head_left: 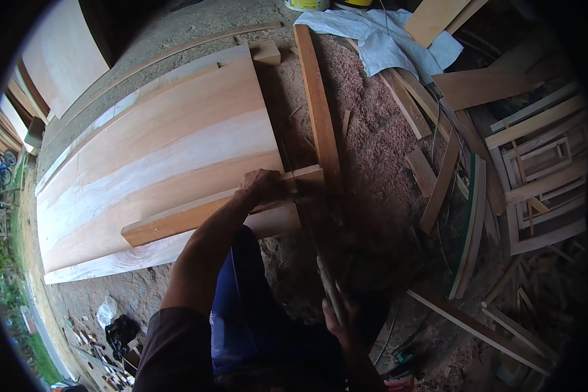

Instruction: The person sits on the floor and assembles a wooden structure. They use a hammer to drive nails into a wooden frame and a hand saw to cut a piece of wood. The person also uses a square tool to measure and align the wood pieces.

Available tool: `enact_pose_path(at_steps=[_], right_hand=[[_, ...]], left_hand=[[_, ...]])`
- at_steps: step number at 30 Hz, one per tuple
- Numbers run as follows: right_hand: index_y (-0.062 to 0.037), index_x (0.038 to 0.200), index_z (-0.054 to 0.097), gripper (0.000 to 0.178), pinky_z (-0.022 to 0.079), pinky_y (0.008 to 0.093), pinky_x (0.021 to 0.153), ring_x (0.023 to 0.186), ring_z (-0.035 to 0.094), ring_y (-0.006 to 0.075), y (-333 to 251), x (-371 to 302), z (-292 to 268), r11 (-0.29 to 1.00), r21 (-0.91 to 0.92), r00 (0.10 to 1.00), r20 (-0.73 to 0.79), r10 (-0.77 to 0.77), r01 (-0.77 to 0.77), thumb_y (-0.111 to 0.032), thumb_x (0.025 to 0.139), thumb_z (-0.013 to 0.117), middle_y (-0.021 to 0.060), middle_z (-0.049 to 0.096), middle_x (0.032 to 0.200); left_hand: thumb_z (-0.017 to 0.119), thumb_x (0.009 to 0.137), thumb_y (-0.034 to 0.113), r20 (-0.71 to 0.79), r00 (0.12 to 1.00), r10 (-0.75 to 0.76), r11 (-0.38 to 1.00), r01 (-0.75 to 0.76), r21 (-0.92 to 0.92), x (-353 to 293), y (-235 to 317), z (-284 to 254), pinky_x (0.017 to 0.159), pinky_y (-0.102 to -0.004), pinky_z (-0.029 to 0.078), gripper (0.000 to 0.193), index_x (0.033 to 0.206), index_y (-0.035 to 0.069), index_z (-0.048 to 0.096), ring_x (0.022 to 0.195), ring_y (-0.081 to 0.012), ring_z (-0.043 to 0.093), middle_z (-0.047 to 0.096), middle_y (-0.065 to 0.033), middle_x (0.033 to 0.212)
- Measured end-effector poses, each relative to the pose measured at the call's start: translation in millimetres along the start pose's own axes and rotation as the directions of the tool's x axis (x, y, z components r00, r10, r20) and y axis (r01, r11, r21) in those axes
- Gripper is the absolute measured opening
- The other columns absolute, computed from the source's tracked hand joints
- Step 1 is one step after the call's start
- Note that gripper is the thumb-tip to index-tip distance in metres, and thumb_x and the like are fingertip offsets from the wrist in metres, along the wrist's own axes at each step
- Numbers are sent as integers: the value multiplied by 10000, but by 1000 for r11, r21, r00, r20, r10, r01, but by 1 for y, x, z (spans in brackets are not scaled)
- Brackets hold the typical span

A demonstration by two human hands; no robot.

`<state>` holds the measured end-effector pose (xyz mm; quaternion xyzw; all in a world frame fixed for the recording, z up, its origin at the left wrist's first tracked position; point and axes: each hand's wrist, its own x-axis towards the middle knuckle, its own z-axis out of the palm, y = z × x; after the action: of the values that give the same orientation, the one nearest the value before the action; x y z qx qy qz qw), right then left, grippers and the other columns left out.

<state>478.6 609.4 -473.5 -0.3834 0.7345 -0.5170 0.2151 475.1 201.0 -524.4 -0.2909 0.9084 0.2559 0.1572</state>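
A thick wooden beam (183,215) lies across a large plywood sheet (157,147), its right end sticking out past the sheet's edge. Over the beam near that end, my left hand (261,185) is closed, gripping it from above. Lower down, my right hand (341,315) is wrapped round the grip of what looks like a handsaw (330,287). Its thin dark blade runs up to the beam just right of my left hand, where a cut line crosses the wood. Shadow hides much of the blade and its teeth.
A long upright plank (317,98) meets the beam's far end. Shavings (366,124) cover the ground beyond it. At right are loose boards (441,183) and stacked wooden frames (542,170). A white sheet (379,36) lies at the back; a black bag (121,336) sits lower left.
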Motion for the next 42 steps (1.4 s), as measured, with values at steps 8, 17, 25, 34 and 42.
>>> enact_pose_path(at_steps=[8,17,25,34,42], right_hand=[[-5,1379,585,482,517,459,975,1153,660,392,-1,33,12,987,-118,992,-56,-113,105,-123,917,652,222,656,1281],[-22,1401,567,541,445,460,1070,1225,609,388,17,109,28,987,-155,997,-64,32,-41,-218,912,689,191,643,1321],[-8,1434,541,504,473,415,1047,1298,589,347,-40,-16,-24,983,111,989,46,139,-143,-51,934,576,209,612,1383],[45,1409,534,509,513,404,979,1197,651,311,22,86,24,986,-155,995,-66,-74,62,-190,973,652,222,637,1321],[20,1399,555,450,532,423,952,1148,664,376,8,53,-39,898,-414,953,-186,-239,145,-112,974,620,229,648,1281]], left_hand=[[747,712,737,52,998,-32,999,33,-20,9,3,-9,857,-481,555,705,1041,114,735,987,-341,720,750,-146,1015],[733,707,767,-92,996,14,1000,-11,29,15,8,15,863,-478,554,725,1046,126,735,993,-345,716,747,-134,1006],[727,702,774,51,999,-13,999,15,-43,12,2,-10,845,-460,550,725,1043,134,735,982,-346,712,747,-125,1001],[741,720,721,-29,999,-28,1000,27,-11,2,16,-11,867,-484,551,681,1049,125,721,1013,-360,711,745,-150,1025],[684,770,753,-73,993,-91,995,88,-44,-18,6,-15,854,-498,541,716,1072,104,716,1018,-369,700,735,-194,997]])
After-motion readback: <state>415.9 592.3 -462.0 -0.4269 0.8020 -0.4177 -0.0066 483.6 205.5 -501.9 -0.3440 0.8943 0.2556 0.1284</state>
